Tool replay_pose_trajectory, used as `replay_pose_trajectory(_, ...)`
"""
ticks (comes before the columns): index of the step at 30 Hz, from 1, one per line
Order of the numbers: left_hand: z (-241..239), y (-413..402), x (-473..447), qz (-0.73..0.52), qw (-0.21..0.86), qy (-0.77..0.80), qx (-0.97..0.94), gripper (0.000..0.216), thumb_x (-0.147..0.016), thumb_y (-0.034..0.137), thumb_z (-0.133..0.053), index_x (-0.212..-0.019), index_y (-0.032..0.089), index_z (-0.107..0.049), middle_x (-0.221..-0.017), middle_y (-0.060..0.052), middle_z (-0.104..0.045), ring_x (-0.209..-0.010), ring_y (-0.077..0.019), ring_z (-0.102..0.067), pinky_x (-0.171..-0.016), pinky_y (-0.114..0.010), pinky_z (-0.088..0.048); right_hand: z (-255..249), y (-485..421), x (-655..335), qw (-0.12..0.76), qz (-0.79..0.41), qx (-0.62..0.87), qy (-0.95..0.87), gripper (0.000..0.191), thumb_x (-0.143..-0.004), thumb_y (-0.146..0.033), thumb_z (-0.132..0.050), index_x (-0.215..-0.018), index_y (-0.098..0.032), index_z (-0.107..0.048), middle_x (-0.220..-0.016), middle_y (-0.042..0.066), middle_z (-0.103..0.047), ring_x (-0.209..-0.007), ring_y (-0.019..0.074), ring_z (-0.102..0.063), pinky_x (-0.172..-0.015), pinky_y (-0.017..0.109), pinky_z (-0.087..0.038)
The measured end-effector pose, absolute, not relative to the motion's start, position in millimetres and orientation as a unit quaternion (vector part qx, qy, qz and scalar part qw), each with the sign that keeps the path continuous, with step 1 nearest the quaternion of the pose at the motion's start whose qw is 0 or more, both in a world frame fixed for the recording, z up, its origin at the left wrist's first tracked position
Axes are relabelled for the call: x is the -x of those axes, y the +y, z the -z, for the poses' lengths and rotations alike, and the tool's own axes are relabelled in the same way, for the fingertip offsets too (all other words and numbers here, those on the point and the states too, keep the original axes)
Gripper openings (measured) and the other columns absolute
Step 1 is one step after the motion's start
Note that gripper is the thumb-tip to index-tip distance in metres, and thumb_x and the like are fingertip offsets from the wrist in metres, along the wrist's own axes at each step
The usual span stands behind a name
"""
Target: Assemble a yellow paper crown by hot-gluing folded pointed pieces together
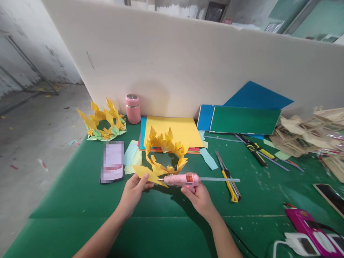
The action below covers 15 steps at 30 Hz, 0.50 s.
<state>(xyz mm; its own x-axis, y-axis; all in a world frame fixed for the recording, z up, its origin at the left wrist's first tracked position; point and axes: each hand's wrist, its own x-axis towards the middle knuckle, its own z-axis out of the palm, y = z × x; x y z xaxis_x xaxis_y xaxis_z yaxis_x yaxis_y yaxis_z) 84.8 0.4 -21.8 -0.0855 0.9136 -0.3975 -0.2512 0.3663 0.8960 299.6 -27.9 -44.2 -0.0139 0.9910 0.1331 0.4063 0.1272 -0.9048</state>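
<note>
My left hand [133,191] pinches a folded yellow paper piece [146,174] by its near edge, just above the green table. My right hand [199,196] grips a pink glue gun [182,180] held sideways, nozzle pointing left at the tip of that paper piece. A clear glue stick [220,179] sticks out of the gun's back to the right. Just behind both hands lies a partly built ring of yellow folded paper pieces [165,154].
A finished yellow-and-green paper wreath [103,123] and a pink jar [132,108] stand at the back left, a phone [113,161] near them. Coloured paper sheets [174,132], a yellow utility knife [228,177], pliers [254,148], wooden-stick pieces [309,134] and a magenta device [309,225] lie to the right.
</note>
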Motion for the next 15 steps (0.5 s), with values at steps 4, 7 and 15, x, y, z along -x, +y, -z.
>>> replay_pose_trajectory(4, 20.9, 0.9, -84.5, -0.486, 0.602, 0.565, -0.286, 0.044, -0.046, 0.047, -0.082, -0.070, 0.014, -0.067, -0.065, -0.005, -0.072, -0.054, -0.0160, -0.065, -0.055, -0.026, -0.052, 47.1, -28.7, -301.0, 0.427, -0.358, 0.559, -0.615, 0.041, -0.080, -0.052, -0.057, -0.100, -0.017, -0.062, -0.093, 0.010, -0.072, -0.086, 0.0276, -0.068, -0.080, 0.039, -0.054)
replay_pose_trajectory(7, 20.1, 1.2, -84.1, -0.493, 0.598, 0.567, -0.279, 0.044, -0.046, 0.046, -0.082, -0.071, 0.014, -0.067, -0.066, -0.004, -0.072, -0.053, -0.0151, -0.065, -0.054, -0.025, -0.051, 44.3, -28.9, -301.3, 0.432, -0.370, 0.553, -0.609, 0.041, -0.080, -0.050, -0.059, -0.103, -0.017, -0.062, -0.095, 0.009, -0.072, -0.088, 0.0282, -0.068, -0.081, 0.039, -0.054)
replay_pose_trajectory(15, 20.7, 2.7, -81.6, -0.511, 0.594, 0.566, -0.258, 0.044, -0.045, 0.046, -0.083, -0.069, 0.014, -0.065, -0.064, -0.002, -0.072, -0.052, -0.0137, -0.065, -0.051, -0.022, -0.050, 25.3, -28.8, -298.7, 0.413, -0.443, 0.491, -0.626, 0.035, -0.088, -0.047, -0.051, -0.105, -0.023, -0.069, -0.102, 0.004, -0.073, -0.094, 0.0262, -0.068, -0.086, 0.037, -0.053)
